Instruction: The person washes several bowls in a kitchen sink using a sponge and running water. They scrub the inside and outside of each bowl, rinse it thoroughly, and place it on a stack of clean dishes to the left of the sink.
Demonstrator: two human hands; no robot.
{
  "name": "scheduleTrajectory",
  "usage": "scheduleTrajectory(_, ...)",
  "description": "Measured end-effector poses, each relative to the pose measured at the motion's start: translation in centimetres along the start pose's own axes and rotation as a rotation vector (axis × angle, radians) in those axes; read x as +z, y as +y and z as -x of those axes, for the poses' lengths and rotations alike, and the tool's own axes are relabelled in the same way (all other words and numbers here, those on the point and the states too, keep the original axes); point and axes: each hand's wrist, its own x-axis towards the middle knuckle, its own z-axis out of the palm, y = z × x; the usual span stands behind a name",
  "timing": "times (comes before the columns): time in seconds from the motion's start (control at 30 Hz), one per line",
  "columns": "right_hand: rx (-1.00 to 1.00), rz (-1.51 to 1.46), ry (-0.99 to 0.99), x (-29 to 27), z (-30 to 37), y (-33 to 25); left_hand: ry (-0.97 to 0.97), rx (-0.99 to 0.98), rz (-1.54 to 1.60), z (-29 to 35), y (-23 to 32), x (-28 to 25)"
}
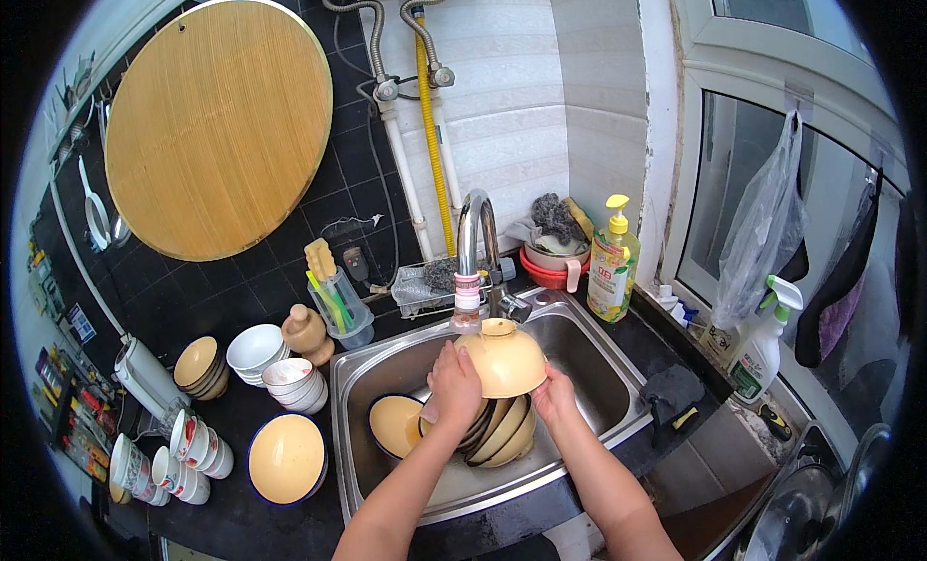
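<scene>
Between my two hands a yellow enamel bowl (507, 366) is held upside down under the faucet (469, 242), its foot ring facing up. My left hand (454, 382) is pressed against its left side, fingers together. On the opposite rim, my right hand (554, 393) grips with the fingers partly hidden behind the bowl. Below, in the steel sink (606, 397), a tilted stack of yellow bowls (507, 435) leans to one side. Another yellow bowl with a dark rim (396, 424) rests in the sink, left of my left wrist.
Left of the sink stand a large yellow bowl (288, 457), stacked white bowls (257, 350), several cups (193, 443) and a wooden jar (307, 334). A soap pump bottle (612, 262) and a red basket (550, 271) are behind the sink. A dark brush (676, 392) lies at right.
</scene>
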Motion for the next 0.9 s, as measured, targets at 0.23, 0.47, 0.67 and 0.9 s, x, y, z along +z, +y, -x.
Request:
scheduleTrajectory(0.23,0.013,0.009,-0.09,-0.2,0.1,0.3,0.106,0.358,-0.332,3.1,2.0,2.2)
scheduleTrajectory(0.47,0.028,-0.039,-0.176,-1.7,-1.1,0.9,0.045,0.351,-0.293,2.9,1.7,2.9)
scheduleTrajectory(0.67,0.027,0.088,-0.235,0.2,0.7,0.9,-0.045,-0.273,0.315,-2.3,-4.2,0.3)
scheduleTrajectory(0.9,0.161,0.29,-0.397,1.0,1.3,1.5,-0.068,-0.905,1.134,-1.8,-11.5,-0.1)
